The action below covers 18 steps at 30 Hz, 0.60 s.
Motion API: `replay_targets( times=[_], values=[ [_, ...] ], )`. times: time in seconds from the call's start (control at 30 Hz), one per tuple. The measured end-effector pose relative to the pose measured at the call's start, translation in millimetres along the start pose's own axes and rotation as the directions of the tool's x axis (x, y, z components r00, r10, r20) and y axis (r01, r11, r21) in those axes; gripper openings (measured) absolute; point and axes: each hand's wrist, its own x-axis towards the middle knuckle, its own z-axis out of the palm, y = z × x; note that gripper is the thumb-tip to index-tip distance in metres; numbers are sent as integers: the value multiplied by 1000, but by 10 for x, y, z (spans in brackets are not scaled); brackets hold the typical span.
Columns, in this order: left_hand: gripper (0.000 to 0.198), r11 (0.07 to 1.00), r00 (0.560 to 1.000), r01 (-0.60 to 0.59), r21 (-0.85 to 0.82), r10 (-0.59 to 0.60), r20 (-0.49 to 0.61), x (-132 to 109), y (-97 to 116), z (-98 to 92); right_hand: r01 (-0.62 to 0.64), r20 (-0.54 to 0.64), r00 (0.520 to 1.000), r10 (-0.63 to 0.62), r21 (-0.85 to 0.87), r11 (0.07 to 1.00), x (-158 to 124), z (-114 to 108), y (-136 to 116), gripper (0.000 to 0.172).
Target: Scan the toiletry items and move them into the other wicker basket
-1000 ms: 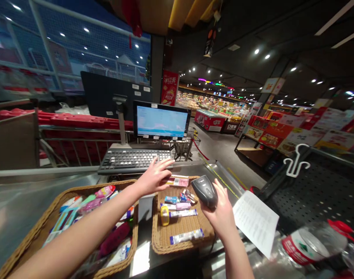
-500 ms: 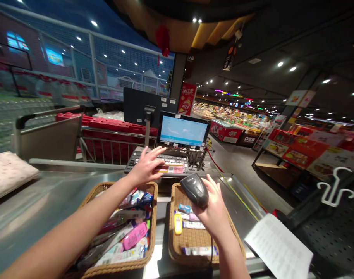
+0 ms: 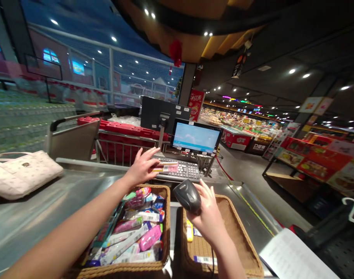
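Observation:
My left hand point(image 3: 142, 168) holds a slim pink and white packet point(image 3: 165, 167) out over the checkout keyboard point(image 3: 181, 169), fingers spread above it. My right hand point(image 3: 207, 213) grips a black barcode scanner point(image 3: 188, 196), raised above the right wicker basket point(image 3: 238, 224). That basket holds a few small packets, one of them yellow point(image 3: 189, 230). The left wicker basket point(image 3: 165, 217) under my left forearm is piled with several colourful packets point(image 3: 142, 232).
A lit till screen point(image 3: 196, 138) stands behind the keyboard, with a dark monitor back point(image 3: 158, 110) beyond it. A white handbag point(image 3: 20, 174) lies on the steel counter point(image 3: 34, 217) at left. A printed sheet point(image 3: 293, 255) lies at lower right. Red trolleys point(image 3: 121, 130) line the rail.
The view has swung left and both baskets shifted right in view. My left hand lifted the pink packet from the right basket's far edge up over the keyboard. The scanner stayed in my right hand.

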Motion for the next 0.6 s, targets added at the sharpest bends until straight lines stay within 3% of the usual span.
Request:
replay_targets(
  times=[0.27,0.6],
  values=[
    [23,1000,1000,18,9,-18,-12,-141,-192,-25,3,46,999,-4,11,1000,54,68,-158,51],
    [21,999,999,42,-10,-42,18,-273,-253,-31,-19,97,995,17,26,999,71,203,-203,51]
  ],
)
